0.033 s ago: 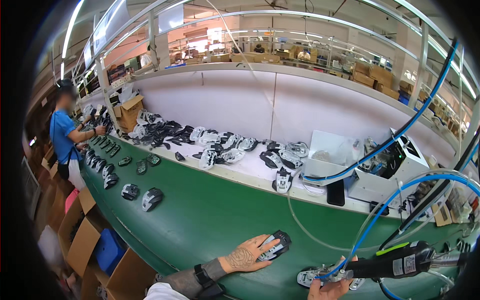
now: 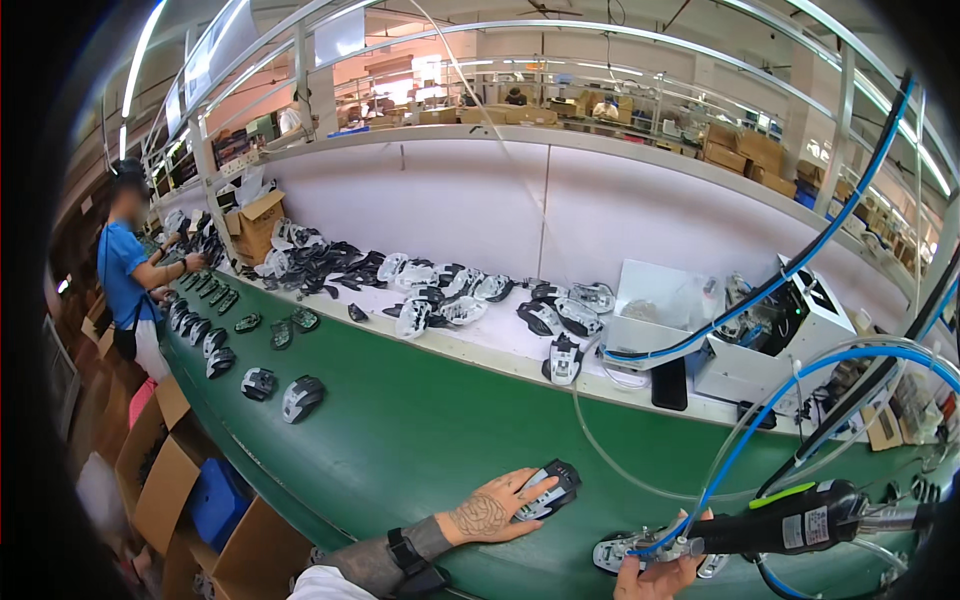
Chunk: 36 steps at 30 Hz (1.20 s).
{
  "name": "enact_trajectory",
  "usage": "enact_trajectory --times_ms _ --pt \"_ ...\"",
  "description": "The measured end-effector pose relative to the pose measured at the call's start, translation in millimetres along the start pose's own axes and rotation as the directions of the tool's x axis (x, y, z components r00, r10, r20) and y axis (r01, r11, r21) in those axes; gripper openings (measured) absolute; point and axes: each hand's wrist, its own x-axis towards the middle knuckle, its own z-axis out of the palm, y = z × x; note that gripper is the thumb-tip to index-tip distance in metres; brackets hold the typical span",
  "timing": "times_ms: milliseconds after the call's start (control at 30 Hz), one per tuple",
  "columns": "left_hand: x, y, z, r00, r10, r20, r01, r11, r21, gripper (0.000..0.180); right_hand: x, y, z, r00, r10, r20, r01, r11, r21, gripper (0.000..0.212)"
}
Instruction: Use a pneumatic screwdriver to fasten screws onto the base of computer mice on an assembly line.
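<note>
My left hand (image 2: 487, 512) lies over a grey and black computer mouse (image 2: 553, 488) on the green belt, thumb at its near side and fingers across its top. At the lower right, my right hand (image 2: 660, 578) grips the metal front end of a black electric screwdriver (image 2: 790, 522), where a blue air hose joins it. The screwdriver lies nearly level, its nose over another mouse part (image 2: 612, 553) with a light shell. That part is partly covered by my fingers and the tool.
Blue and clear hoses (image 2: 730, 480) loop above the belt (image 2: 430, 430) on the right. A white screw-feeder box (image 2: 770, 365) and a dark phone (image 2: 669, 386) sit on the ledge. Mouse shells (image 2: 440, 285) pile behind. A co-worker in blue (image 2: 125, 262) stands far left, near cardboard boxes (image 2: 170, 480).
</note>
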Motion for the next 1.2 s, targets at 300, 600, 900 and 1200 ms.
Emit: enact_trajectory --times_ms 300,600,900,1200 --pt "-6.2 1.6 7.9 0.997 -0.066 -0.033 0.064 0.997 -0.052 0.078 29.4 -26.3 -9.5 0.965 0.234 -0.116 -0.164 0.889 0.428 0.071" --pt "-5.4 -4.3 5.0 0.999 -0.039 -0.024 0.039 0.999 0.005 0.075 34.5 -27.4 -12.6 0.971 0.205 -0.123 -0.142 0.908 0.394 0.068" --pt "-1.5 0.0 -0.6 0.998 0.039 -0.039 -0.037 0.997 0.062 0.062 18.2 -17.4 12.9 0.947 0.221 -0.235 -0.041 0.804 0.593 0.068" --pt "-2.8 2.2 -0.1 0.999 0.031 -0.04 -0.03 0.999 0.044 0.057 14.4 -16.9 12.8 0.954 0.21 -0.215 -0.041 0.8 0.599 0.066"
